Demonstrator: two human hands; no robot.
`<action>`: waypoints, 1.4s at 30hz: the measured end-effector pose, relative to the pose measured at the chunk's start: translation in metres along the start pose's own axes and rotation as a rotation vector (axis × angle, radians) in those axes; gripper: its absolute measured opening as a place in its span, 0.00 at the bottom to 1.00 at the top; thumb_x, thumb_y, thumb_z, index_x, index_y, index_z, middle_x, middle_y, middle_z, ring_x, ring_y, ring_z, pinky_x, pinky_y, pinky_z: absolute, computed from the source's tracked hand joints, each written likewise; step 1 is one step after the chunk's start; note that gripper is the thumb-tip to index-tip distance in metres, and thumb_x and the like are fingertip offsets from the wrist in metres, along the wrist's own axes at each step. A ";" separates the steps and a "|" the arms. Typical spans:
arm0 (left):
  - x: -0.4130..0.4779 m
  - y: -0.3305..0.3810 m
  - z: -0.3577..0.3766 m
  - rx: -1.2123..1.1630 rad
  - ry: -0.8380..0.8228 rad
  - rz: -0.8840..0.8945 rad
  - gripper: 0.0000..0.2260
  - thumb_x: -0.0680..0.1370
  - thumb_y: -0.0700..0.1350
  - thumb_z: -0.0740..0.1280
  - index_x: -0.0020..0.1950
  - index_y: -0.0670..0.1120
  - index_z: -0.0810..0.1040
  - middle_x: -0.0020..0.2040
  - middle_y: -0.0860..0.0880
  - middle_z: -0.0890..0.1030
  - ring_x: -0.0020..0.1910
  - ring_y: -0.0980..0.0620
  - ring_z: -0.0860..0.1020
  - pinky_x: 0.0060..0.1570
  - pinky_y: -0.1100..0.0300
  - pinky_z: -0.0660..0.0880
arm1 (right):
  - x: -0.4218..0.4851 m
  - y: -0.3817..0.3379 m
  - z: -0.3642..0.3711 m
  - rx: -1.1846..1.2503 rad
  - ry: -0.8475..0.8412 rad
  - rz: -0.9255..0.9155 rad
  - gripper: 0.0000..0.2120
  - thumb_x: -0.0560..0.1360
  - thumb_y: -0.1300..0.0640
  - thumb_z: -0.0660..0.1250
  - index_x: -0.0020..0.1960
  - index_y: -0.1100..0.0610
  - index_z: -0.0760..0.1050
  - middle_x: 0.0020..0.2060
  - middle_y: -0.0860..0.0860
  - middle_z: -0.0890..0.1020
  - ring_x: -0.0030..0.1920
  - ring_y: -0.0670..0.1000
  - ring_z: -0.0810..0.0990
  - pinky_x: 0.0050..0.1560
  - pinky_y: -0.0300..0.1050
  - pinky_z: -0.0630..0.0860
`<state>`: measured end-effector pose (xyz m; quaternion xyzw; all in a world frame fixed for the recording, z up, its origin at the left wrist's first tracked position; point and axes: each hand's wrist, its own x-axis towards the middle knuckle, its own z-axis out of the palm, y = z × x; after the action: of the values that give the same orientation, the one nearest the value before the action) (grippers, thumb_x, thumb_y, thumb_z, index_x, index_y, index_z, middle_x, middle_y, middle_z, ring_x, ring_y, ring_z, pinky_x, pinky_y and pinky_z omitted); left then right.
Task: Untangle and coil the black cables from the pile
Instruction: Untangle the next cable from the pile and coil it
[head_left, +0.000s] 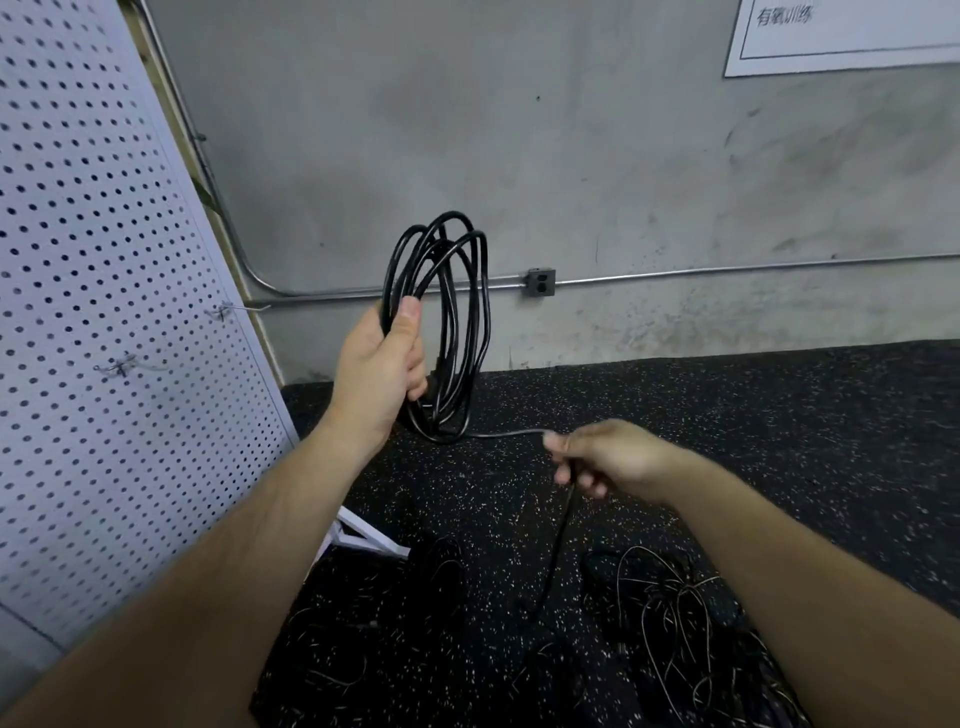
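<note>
Clutching one nearly wound coil (441, 322) in left grip (376, 369), pinching its tail (509, 434) in right grip (610, 457); apparently yet to untangle: pile (670, 603) below coil.

This is looking like a bare utility or gym-type room: a speckled rubber floor (727, 415) is meeting a scuffed concrete wall (519, 130), conduit (727, 269) is running to an outlet box (538, 282), and a white pegboard (104, 312) with hooks (122, 365) is standing at the left.
</note>
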<state>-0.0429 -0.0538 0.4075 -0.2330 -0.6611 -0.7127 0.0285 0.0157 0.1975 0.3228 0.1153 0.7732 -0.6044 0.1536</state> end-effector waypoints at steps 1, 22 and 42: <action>-0.001 -0.002 0.001 0.036 -0.014 0.009 0.09 0.86 0.50 0.58 0.48 0.48 0.70 0.30 0.51 0.62 0.26 0.54 0.61 0.27 0.59 0.61 | -0.003 -0.007 -0.007 0.133 0.049 -0.001 0.15 0.78 0.48 0.69 0.52 0.62 0.77 0.34 0.50 0.82 0.27 0.44 0.71 0.26 0.36 0.69; -0.011 -0.037 0.055 0.288 -0.126 0.092 0.18 0.82 0.64 0.57 0.63 0.53 0.71 0.31 0.60 0.73 0.32 0.59 0.72 0.36 0.57 0.71 | -0.054 -0.104 0.016 0.445 0.038 -0.379 0.05 0.80 0.55 0.66 0.54 0.54 0.78 0.41 0.46 0.82 0.37 0.45 0.76 0.38 0.39 0.71; 0.026 -0.009 -0.026 0.383 0.167 0.170 0.14 0.86 0.52 0.55 0.58 0.42 0.68 0.31 0.53 0.66 0.28 0.59 0.69 0.35 0.62 0.75 | -0.075 -0.037 -0.082 -0.349 0.486 0.032 0.14 0.79 0.48 0.70 0.49 0.60 0.83 0.35 0.51 0.85 0.37 0.52 0.87 0.49 0.52 0.82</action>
<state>-0.0768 -0.0711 0.4084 -0.2184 -0.7576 -0.5861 0.1868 0.0634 0.2687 0.4023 0.2405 0.8777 -0.4144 -0.0087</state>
